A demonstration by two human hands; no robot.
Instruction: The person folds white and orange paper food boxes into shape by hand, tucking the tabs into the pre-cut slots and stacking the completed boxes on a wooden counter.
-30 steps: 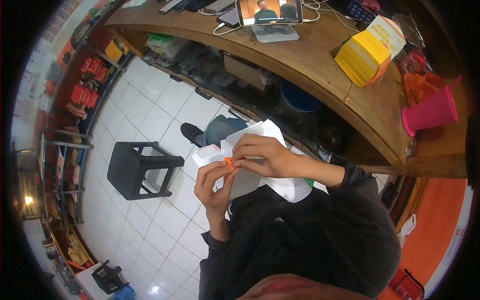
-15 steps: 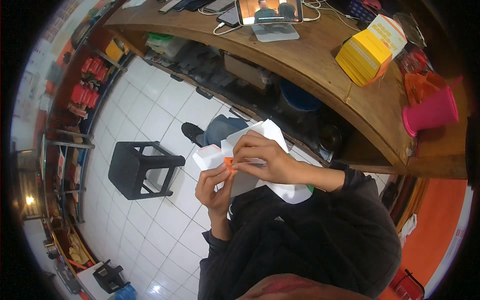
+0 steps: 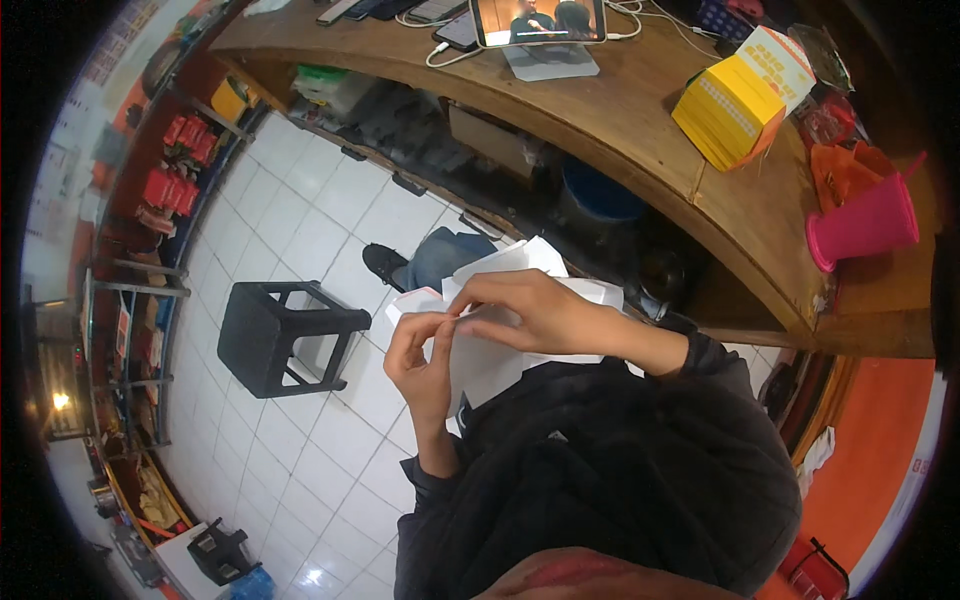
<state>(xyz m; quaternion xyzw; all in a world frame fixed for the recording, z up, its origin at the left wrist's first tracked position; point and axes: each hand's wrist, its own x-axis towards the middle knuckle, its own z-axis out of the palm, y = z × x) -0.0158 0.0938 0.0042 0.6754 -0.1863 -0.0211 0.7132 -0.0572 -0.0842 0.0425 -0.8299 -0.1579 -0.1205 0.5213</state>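
Pinched shut, left hand (image 3: 425, 350) and right hand (image 3: 530, 310) grip white paper (image 3: 500, 365).

White tiled floor (image 3: 300, 230) lay below a curved wooden counter (image 3: 640, 110). A black plastic stool (image 3: 285, 335) stood on the tiles (shelves (image 3: 150, 200) of red goods lined the left wall).

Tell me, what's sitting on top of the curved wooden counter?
A propped tablet, a stack of yellow cardboard boxes and a pink plastic cup. The wooden counter's far end is out of view.
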